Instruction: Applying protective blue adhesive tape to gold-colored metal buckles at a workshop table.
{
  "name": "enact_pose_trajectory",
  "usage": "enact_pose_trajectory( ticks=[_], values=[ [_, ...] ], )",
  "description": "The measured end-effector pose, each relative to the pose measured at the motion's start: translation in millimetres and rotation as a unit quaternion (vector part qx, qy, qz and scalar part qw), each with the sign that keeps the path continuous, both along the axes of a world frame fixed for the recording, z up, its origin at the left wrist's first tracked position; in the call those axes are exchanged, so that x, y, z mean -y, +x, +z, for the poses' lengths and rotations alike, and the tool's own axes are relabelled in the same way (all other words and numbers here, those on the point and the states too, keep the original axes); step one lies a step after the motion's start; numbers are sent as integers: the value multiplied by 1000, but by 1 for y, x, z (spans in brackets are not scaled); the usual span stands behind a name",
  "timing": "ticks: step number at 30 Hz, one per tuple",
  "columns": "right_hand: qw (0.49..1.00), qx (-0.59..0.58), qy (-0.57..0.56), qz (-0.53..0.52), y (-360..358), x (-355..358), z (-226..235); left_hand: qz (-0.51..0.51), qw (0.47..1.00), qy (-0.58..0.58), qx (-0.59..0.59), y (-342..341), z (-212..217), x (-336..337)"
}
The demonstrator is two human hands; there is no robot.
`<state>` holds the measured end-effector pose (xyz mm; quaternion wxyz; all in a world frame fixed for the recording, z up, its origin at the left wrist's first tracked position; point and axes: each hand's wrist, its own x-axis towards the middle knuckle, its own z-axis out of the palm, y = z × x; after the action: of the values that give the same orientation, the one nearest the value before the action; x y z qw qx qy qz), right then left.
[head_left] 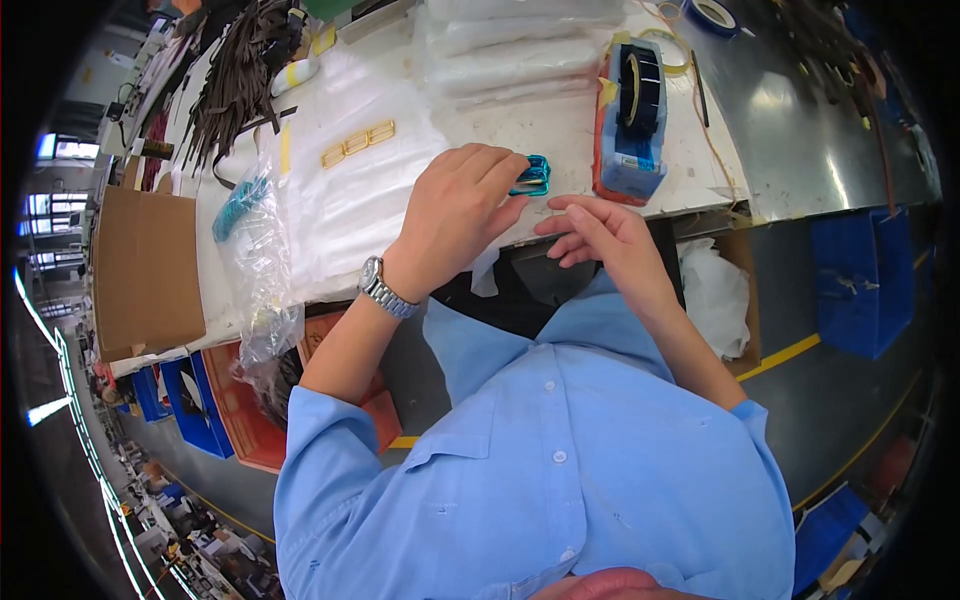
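Observation:
My left hand [462,198], with a wristwatch [382,287] at its wrist, is closed on a shiny teal rectangular buckle [538,177] at the table's near edge. Its fingers cover part of the buckle, so I cannot tell whether there is more than one. My right hand [618,240] hovers just to the right and nearer to me, its fingers apart and nothing in them. Several gold buckles [358,144] lie in a row on white packing sheet [345,215], left of my left hand.
A tape dispenser [632,130] with a dark roll stands right of the buckle. Clear bags [520,60] lie behind. Dark strips [235,85] heap at far left, above a cardboard piece [148,270] and crumpled plastic [262,290]. An orange crate [245,400] sits below the table.

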<state>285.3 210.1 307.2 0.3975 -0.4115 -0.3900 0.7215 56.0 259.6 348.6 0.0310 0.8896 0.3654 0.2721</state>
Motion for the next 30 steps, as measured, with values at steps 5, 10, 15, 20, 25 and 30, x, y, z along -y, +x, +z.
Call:
enact_pose_trajectory(
  ticks=[5, 10, 15, 20, 25, 30],
  values=[
    [997, 39, 65, 2, -5, 6, -22, 2, 1000, -12, -12, 0, -8, -17],
    [993, 74, 87, -35, -14, 9, -14, -13, 998, -57, 0, 0, -6, -24],
    [914, 263, 290, -108, -29, 6, -2, -10, 985, -173, -2, -4, -5, -29],
    [866, 363, 338, -66, -36, -9, -5, 9, 976, -214, 32, -6, -2, -30],
    [796, 427, 423, -68, -38, -31, -21, 16, 984, -175, -12, 1, -2, -23],
    [782, 454, 423, -68, -39, -42, -24, 5, 987, -157, -28, -1, -6, -25]
  ],
)
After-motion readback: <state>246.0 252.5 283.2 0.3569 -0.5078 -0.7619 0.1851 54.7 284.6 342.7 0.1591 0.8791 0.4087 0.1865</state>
